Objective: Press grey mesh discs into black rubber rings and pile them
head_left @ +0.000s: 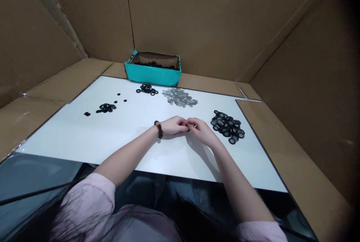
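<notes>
My left hand and my right hand meet above the middle of the white board. Between their pinched fingertips is a small black ring, mostly covered by the fingers, so whether a disc sits in it cannot be seen. Just beyond the hands lies a heap of thin grey discs. To the right of my right hand is a pile of black rings with grey centres. Loose black rings are gathered farther back, left of the grey discs.
A teal box holding black rings stands at the back edge. On the left lies another small black pile, with several small black pieces scattered around it. Cardboard walls enclose the white board at the back and sides.
</notes>
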`<state>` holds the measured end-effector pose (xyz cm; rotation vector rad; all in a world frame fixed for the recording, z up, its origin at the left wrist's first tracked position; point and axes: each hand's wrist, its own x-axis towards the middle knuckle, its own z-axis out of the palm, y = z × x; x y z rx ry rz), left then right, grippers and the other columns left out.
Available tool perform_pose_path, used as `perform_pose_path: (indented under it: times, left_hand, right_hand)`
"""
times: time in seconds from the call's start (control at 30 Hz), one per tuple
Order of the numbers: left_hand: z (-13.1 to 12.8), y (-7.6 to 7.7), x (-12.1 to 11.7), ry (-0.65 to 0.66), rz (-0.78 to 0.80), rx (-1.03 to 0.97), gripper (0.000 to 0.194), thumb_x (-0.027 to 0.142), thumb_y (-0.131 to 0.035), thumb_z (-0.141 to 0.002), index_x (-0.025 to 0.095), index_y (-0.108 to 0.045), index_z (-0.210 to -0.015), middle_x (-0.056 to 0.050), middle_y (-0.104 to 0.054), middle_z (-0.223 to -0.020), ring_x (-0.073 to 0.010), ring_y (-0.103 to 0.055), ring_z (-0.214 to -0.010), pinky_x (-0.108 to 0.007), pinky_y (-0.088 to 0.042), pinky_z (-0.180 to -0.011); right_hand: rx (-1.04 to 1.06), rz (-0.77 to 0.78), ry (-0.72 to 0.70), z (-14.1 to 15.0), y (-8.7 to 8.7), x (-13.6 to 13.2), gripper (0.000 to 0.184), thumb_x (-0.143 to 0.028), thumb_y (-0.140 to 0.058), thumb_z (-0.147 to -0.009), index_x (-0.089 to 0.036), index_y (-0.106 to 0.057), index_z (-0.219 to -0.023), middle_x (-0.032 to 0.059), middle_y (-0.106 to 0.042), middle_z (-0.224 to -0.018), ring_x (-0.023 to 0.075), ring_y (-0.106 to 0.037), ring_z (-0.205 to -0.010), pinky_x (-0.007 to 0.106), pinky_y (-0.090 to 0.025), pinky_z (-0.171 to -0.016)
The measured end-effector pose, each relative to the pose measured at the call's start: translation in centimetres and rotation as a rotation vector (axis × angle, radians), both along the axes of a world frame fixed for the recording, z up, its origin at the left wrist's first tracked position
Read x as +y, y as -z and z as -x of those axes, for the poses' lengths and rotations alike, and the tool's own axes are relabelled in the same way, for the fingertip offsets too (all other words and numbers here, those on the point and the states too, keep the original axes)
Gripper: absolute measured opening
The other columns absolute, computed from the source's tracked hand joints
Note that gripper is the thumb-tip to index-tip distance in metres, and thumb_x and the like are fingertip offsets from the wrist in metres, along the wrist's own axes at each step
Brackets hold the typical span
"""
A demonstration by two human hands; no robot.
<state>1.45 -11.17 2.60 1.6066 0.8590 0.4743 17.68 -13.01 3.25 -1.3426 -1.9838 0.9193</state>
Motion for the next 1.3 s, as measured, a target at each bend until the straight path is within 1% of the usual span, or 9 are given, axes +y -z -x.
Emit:
perform_pose_path:
  times: [0.1, 0.23, 0.33, 0.53, 0.77, 0.97, 1.13, 1.2, 1.3]
  left_hand:
    - [1.2, -0.6, 1.9, -0.202, -0.103, 0.086, 0.017, 0.03, -0.057, -0.078, 0.014, -0.06, -0.082, -0.002, -0.061, -0.071, -0.0128, -0.056, -0.063, -0.024, -0.045, -0.058]
    - [6.0, -1.0, 6.2, -0.855, -0.425, 0.525, 0.017, 0.02, -0.05, -0.085, 0.015, -0.064, -0.092, -0.012, -0.066, -0.102, -0.0228, -0.061, -0.098, -0.033, -0.047, -0.085]
    - [9.9, -0.7, 8.8, -1.075, -0.429, 0.819, 0.029, 0.015, -0.041, -0.09, 0.012, -0.061, -0.11, -0.019, -0.055, -0.125, -0.0305, -0.052, -0.118, -0.04, -0.043, -0.093]
    - [12.3, 0.3, 10.5, -1.015, -0.418, 0.94, 0.031, 0.006, -0.035, -0.089, -0.002, -0.055, -0.111, -0.025, -0.049, -0.129, -0.036, -0.047, -0.121, -0.048, -0.041, -0.097]
    - [10.9, -0.5, 9.5, -1.118, -0.727, 0.796, 0.035, 0.042, -0.043, -0.091, 0.016, -0.063, -0.104, -0.013, -0.059, -0.118, -0.0354, -0.053, -0.113, -0.051, -0.044, -0.087]
    - [3.4, -1.0, 4.4, -0.413, -0.986, 0.483, 0.022, 0.03, -0.051, -0.085, 0.019, -0.063, -0.099, -0.01, -0.067, -0.097, -0.0224, -0.062, -0.092, -0.036, -0.05, -0.084]
    - [1.5, -0.1, 2.4, -0.154, -0.996, 0.398, 0.026, 0.025, -0.051, -0.086, 0.015, -0.062, -0.108, -0.009, -0.067, -0.098, -0.0202, -0.062, -0.09, -0.033, -0.05, -0.082]
    - [2.1, 0.2, 3.4, -0.15, -0.919, 0.437, 0.032, 0.03, -0.054, -0.086, 0.016, -0.062, -0.113, -0.008, -0.067, -0.099, -0.0198, -0.063, -0.091, -0.032, -0.05, -0.084]
    - [2.8, 0.4, 5.8, -0.4, -0.806, 0.634, 0.034, 0.029, -0.047, -0.089, 0.015, -0.063, -0.116, -0.011, -0.067, -0.106, -0.0235, -0.062, -0.1, -0.035, -0.049, -0.088]
  right_hand:
    - [-0.031, -0.171, 0.246, -2.8, 0.1, -0.2, 0.025, -0.025, -0.043, -0.077, -0.018, -0.065, -0.087, 0.0069, -0.067, -0.08, 0.0191, -0.059, -0.072, 0.032, -0.045, -0.072]
    - [-0.116, -0.277, 0.632, -8.4, 1.7, -0.7, 0.023, -0.031, -0.045, -0.08, -0.017, -0.06, -0.089, 0.0108, -0.066, -0.082, 0.0225, -0.059, -0.073, 0.038, -0.045, -0.074]
    - [-0.25, -0.305, 0.685, -10.8, 3.5, -1.5, 0.02, -0.029, -0.045, -0.08, -0.016, -0.06, -0.083, 0.0129, -0.065, -0.08, 0.0239, -0.056, -0.073, 0.041, -0.046, -0.075]
    - [-0.435, -0.438, 0.67, -10.4, 4.2, -2.3, 0.016, -0.02, -0.045, -0.081, -0.017, -0.061, -0.081, 0.0162, -0.06, -0.096, 0.0274, -0.054, -0.093, 0.04, -0.046, -0.077]
    - [-0.076, -0.424, 0.574, -5.8, 1.6, -1.1, 0.013, -0.021, -0.047, -0.082, -0.017, -0.059, -0.077, 0.0083, -0.06, -0.082, 0.0194, -0.055, -0.079, 0.033, -0.045, -0.077]
    - [0.46, 0.16, 0.279, 1.5, 0.5, 2.2, 0.02, -0.035, -0.049, -0.085, -0.018, -0.056, -0.076, -0.0003, -0.056, -0.066, 0.0091, -0.044, -0.05, 0.024, -0.036, -0.051]
    - [0.639, 0.257, 0.239, 2.7, 1.4, 2.8, 0.025, -0.029, -0.062, -0.076, -0.018, -0.047, -0.058, -0.0057, -0.042, -0.047, 0.0059, -0.036, -0.045, 0.02, -0.028, -0.045]
    - [0.636, 0.313, 0.343, 2.2, 1.9, 2.9, 0.023, -0.028, -0.063, -0.073, -0.018, -0.05, -0.057, -0.0048, -0.045, -0.047, 0.0058, -0.037, -0.043, 0.02, -0.028, -0.043]
    - [0.627, 0.358, 0.453, 1.8, 2.4, 3.1, 0.019, -0.027, -0.065, -0.069, -0.016, -0.054, -0.058, -0.0033, -0.049, -0.046, 0.0056, -0.036, -0.039, 0.021, -0.027, -0.04]
